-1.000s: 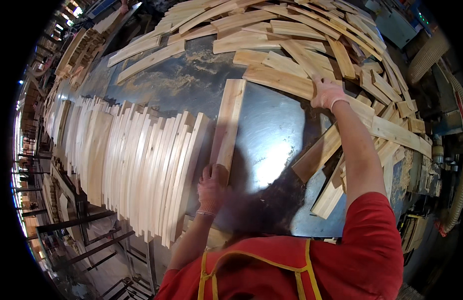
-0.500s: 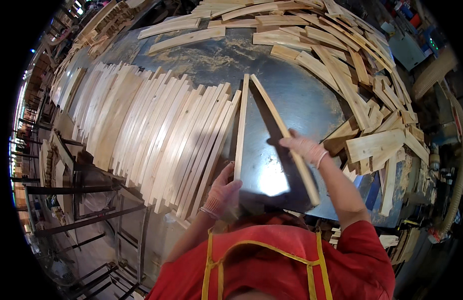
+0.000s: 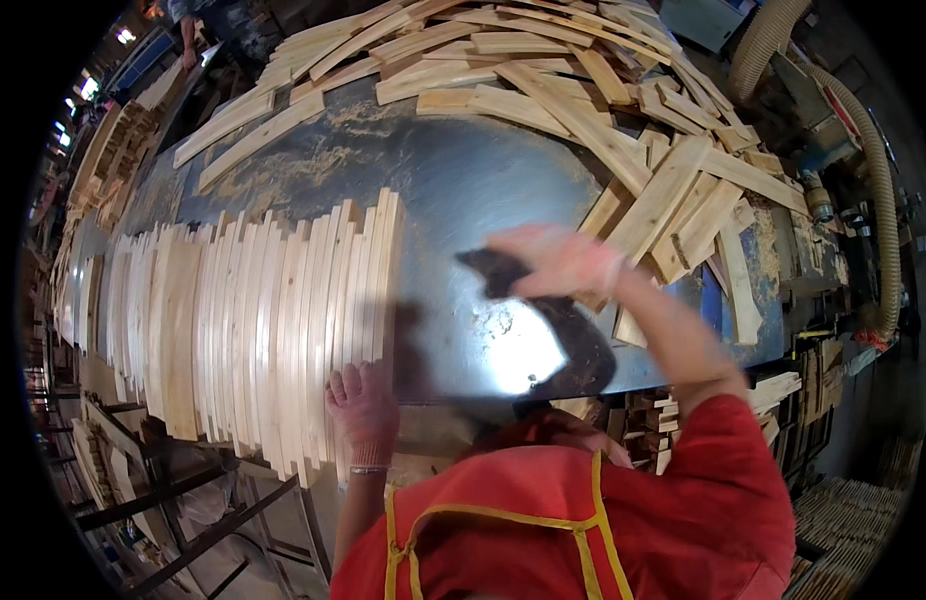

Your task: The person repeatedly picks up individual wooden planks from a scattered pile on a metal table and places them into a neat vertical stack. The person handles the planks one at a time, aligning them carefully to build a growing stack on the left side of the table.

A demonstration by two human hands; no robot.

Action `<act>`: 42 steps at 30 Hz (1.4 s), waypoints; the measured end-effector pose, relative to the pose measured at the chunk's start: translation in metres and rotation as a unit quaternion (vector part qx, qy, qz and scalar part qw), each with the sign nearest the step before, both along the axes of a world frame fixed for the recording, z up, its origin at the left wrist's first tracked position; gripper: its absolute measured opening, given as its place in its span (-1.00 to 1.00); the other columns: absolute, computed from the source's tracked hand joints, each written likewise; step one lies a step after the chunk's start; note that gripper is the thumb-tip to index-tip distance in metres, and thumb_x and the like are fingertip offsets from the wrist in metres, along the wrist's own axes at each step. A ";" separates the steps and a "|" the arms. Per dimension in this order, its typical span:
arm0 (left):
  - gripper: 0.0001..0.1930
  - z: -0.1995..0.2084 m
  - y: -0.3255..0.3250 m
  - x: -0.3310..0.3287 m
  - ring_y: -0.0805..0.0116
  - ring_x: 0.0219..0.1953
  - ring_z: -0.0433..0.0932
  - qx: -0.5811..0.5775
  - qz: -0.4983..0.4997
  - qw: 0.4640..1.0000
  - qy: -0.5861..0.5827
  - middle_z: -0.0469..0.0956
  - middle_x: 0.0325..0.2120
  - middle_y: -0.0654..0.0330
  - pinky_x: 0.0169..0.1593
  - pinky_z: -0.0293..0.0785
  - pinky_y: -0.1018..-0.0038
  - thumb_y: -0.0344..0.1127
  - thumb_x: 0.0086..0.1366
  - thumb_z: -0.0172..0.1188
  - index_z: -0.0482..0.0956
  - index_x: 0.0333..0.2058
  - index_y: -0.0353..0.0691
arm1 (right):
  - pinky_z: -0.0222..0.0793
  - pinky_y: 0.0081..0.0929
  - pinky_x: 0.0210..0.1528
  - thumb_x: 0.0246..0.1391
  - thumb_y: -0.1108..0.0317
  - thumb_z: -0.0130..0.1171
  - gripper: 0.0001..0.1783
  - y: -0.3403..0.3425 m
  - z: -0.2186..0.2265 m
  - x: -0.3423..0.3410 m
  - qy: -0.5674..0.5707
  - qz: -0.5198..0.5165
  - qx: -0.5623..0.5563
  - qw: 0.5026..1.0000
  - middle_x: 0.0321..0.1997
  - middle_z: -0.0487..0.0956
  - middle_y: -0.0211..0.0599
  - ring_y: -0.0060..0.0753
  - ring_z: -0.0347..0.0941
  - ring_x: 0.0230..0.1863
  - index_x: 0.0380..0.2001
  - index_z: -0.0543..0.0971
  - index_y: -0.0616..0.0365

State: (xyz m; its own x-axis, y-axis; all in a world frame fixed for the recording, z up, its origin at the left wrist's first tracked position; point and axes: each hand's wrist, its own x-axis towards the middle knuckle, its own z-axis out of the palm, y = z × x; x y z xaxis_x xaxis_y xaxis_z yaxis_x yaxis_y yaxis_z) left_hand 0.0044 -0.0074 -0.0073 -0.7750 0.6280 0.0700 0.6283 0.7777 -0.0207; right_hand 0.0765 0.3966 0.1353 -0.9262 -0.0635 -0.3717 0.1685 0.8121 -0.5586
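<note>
A long row of narrow pale wooden strips (image 3: 268, 330) lies side by side on the left of a dark metal tabletop (image 3: 463, 170). My left hand (image 3: 365, 410), in a pinkish knit glove, rests against the near ends of the strips at the row's right end. Its fingers lie against the wood, slightly apart, not wrapped round a strip. My right hand (image 3: 558, 262), also gloved, is over the bare metal to the right of the row. Motion blurs it, but its fingers look stretched out and nothing shows in them.
A loose heap of wooden boards (image 3: 573, 95) curves along the table's far and right sides. Sawdust (image 3: 323, 135) is scattered on the metal. A ribbed hose (image 3: 888, 200) hangs at the far right. Metal frame bars (image 3: 183, 500) stand below the row. Another person's arm (image 3: 189, 40) shows far left.
The two separate strips at my hands now lie with the row. My right hand has let go and moved up and left; my left hand has shifted left to the row's near ends. The view has turned.
</note>
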 end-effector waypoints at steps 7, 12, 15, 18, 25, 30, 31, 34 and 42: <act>-0.16 0.033 0.139 0.023 -0.21 0.42 0.35 0.100 -0.154 0.972 -0.149 0.46 0.31 -0.12 0.49 0.21 -0.11 -0.06 0.13 0.50 0.43 0.35 -0.24 | 0.36 -0.15 0.28 0.11 0.28 0.32 -0.47 0.148 -0.069 0.079 -0.149 0.123 0.394 0.899 0.11 0.74 -0.35 -0.21 0.58 0.24 0.20 0.67 -0.15; -0.16 0.026 0.228 0.044 -0.20 0.28 0.53 0.164 -0.171 0.913 -0.333 0.53 0.26 -0.14 0.35 0.43 0.01 0.01 0.16 0.48 0.43 0.34 -0.30 | 0.52 -0.10 0.32 0.12 0.24 0.40 -0.42 0.099 -0.083 0.060 0.166 0.205 0.162 0.951 0.14 0.69 -0.21 -0.09 0.63 0.16 0.24 0.61 -0.08; -0.37 0.004 0.253 0.040 -0.18 -0.02 0.72 0.038 -0.073 0.933 -0.349 0.71 -0.01 -0.09 0.05 0.62 0.02 0.02 0.25 0.39 0.58 0.19 -0.24 | 0.53 -0.01 0.23 0.17 0.00 0.37 -0.39 0.124 -0.045 -0.002 0.165 0.096 0.093 0.977 0.06 0.68 -0.08 0.03 0.65 0.04 0.24 0.62 -0.01; -0.63 0.010 0.245 0.025 -0.19 -0.18 0.71 0.082 -0.052 0.891 -0.444 0.73 -0.29 -0.07 -0.12 0.59 0.01 -0.10 0.28 0.35 0.67 -0.08 -0.25 | 0.45 -0.13 0.34 0.21 -0.02 0.32 -0.39 0.224 -0.061 -0.009 0.321 -0.290 0.152 0.889 0.22 0.66 0.09 0.17 0.56 0.23 0.21 0.65 0.10; -0.49 -0.004 0.134 0.033 0.41 -0.37 0.66 0.343 0.235 0.470 -0.778 0.67 -0.38 0.24 -0.29 0.58 0.41 0.05 0.57 0.19 0.64 0.19 -0.30 | 0.34 -0.03 0.42 0.11 -0.10 0.39 -0.01 0.318 -0.171 0.009 0.210 -0.478 0.182 0.833 0.37 0.53 0.25 0.28 0.48 0.34 0.51 0.32 0.09; -0.36 -0.002 0.101 0.044 0.45 -0.61 0.40 0.428 0.229 0.332 -0.809 0.45 -0.59 0.28 -0.52 0.33 0.42 0.10 0.64 0.04 0.46 0.35 -0.38 | 0.40 -0.03 0.38 0.09 0.14 0.36 0.03 0.228 -0.147 -0.007 0.065 -0.411 0.149 0.897 0.32 0.53 0.26 0.28 0.50 0.29 0.59 0.18 0.12; -0.36 -0.013 0.093 0.048 0.45 -0.63 0.38 0.450 0.215 0.256 -0.828 0.44 -0.60 0.28 -0.54 0.29 0.42 0.12 0.64 0.04 0.47 0.34 -0.39 | 0.42 -0.04 0.36 0.09 0.19 0.36 0.03 0.217 -0.146 -0.003 0.072 -0.432 0.071 0.896 0.28 0.55 0.26 0.24 0.52 0.26 0.59 0.17 0.12; -0.31 -0.018 0.072 0.061 0.42 -0.66 0.40 0.478 0.234 0.194 -0.824 0.49 -0.58 0.30 -0.60 0.31 0.44 0.23 0.64 -0.04 0.50 0.30 -0.35 | 0.55 -0.21 0.12 0.21 0.25 0.23 -0.12 0.086 -0.120 0.021 0.043 -0.405 -0.215 0.888 0.07 0.61 0.07 -0.17 0.58 0.04 0.52 0.20 0.32; -0.36 0.022 -0.032 0.089 -0.09 0.10 0.61 0.253 0.162 0.911 -0.281 0.63 0.06 -0.15 0.24 0.49 0.04 0.12 0.35 0.33 0.60 0.21 -0.26 | 0.34 -0.25 0.47 0.15 0.01 0.48 0.23 -0.182 -0.158 0.039 -0.138 -0.164 -0.231 0.949 0.40 0.54 0.21 0.06 0.44 0.47 0.64 -0.04 0.23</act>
